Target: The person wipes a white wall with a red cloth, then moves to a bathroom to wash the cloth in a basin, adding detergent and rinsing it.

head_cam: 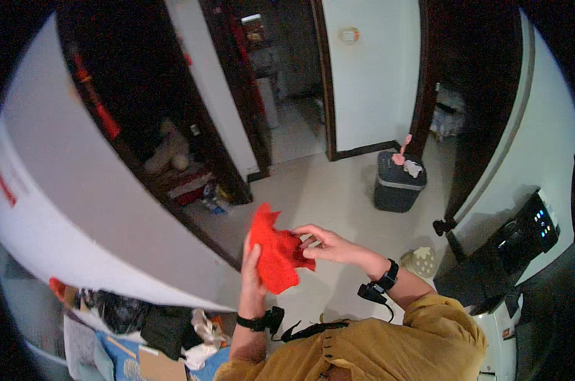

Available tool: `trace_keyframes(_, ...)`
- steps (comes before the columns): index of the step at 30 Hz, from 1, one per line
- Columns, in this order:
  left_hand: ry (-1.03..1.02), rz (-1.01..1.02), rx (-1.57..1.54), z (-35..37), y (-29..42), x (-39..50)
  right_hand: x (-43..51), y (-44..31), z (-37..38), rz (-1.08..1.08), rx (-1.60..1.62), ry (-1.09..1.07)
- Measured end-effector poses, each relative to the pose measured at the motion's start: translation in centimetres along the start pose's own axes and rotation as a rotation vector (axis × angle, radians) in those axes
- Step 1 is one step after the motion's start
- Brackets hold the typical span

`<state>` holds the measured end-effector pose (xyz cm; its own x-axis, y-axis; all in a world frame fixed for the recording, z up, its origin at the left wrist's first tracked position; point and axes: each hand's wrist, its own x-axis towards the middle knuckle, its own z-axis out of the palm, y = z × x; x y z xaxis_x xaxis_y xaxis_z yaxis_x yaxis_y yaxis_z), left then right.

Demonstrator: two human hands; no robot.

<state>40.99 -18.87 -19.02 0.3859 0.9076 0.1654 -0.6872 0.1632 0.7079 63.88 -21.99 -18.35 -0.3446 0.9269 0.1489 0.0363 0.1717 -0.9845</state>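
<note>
A bright red piece of soft material, perhaps a cloth bag, is held up in front of my body, its edges jagged and folded. My left hand grips it along the left side, thumb across the front. On the opposite side, my right hand has its thumb and fingers at a darker fold or opening, pinching the edge there. What lies inside the fold is hidden. Each wrist wears a black strap with a small device on it.
Beyond my hands, a dark lidded bin stands on the tiled floor, with a pink brush-like item and crumpled white tissue on top. A dotted green item lies at right, near a black appliance. Piled clutter sits lower left.
</note>
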Motion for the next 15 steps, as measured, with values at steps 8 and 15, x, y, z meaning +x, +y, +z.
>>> trace_keyframes(8, -0.255, -0.236, 0.056, 2.2, -10.3, 22.7, 9.9, 5.3, -16.8, -0.102, -0.050, 0.380)
trace_keyframes(15, -0.112, -0.201, -0.064, 0.5, -11.6, 42.9, 25.4, 5.4, -32.0, -0.092, -0.189, 0.351)
